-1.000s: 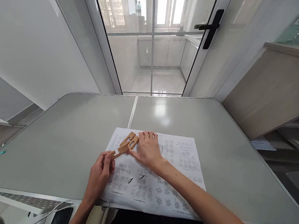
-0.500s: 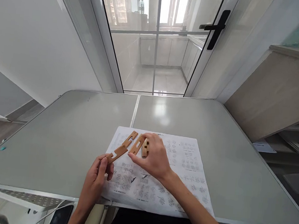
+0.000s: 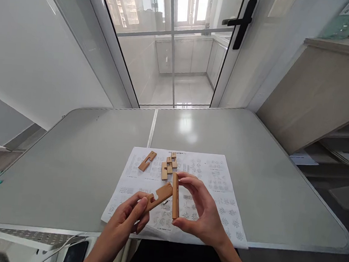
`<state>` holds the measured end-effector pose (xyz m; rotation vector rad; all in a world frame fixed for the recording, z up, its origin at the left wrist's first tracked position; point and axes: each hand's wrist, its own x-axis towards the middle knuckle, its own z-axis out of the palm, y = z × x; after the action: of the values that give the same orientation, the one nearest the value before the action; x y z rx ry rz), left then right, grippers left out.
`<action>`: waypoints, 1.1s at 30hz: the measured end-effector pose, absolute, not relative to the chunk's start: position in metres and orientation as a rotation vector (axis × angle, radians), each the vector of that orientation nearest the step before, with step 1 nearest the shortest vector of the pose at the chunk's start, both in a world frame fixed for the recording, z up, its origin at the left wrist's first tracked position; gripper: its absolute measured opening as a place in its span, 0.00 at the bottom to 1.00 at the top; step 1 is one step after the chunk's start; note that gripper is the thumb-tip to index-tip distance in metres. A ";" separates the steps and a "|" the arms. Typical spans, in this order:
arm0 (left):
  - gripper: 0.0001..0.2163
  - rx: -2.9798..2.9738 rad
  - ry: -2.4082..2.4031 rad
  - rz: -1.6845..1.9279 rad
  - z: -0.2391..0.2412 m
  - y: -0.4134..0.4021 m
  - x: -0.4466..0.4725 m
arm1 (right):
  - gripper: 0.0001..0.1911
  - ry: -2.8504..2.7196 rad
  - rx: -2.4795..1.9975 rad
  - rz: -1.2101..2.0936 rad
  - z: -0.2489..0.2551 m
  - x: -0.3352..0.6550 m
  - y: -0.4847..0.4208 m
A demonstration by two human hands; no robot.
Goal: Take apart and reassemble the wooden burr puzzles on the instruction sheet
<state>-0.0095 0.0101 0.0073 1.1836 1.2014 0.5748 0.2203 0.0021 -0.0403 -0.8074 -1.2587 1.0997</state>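
Note:
My left hand pinches a flat notched wooden bar that points up and to the right. In my right hand a second wooden bar stands upright, gripped between thumb and fingers at its two ends. The two bars meet above the printed instruction sheet. Farther back on the sheet lie a single notched wooden piece and a small cluster of wooden pieces.
The sheet lies on a grey folding table with a seam down its middle. Behind it is a glass door with a black handle. A wooden shelf unit stands at right. A dark phone with a white cable sits below the table's front edge.
Both hands have lifted off the sheet and come toward me, each with a bar. The right hand took up one bar and turned it upright, leaving a cluster of pieces behind.

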 end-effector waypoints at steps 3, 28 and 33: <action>0.23 1.185 1.165 0.482 0.017 0.011 -0.005 | 0.37 -1.266 -0.799 1.164 -0.043 0.234 -0.003; 0.26 1.124 1.215 0.423 0.008 0.003 0.027 | 0.36 -1.094 -0.853 1.252 -0.057 0.251 -0.047; 0.26 1.202 1.170 0.389 0.008 -0.003 0.034 | 0.40 -1.187 -0.867 1.220 -0.054 0.242 -0.051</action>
<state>0.0337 -0.0031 0.0081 1.2017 1.1701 0.3892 0.2418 -0.0508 -0.0540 -0.8672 -1.1874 1.2196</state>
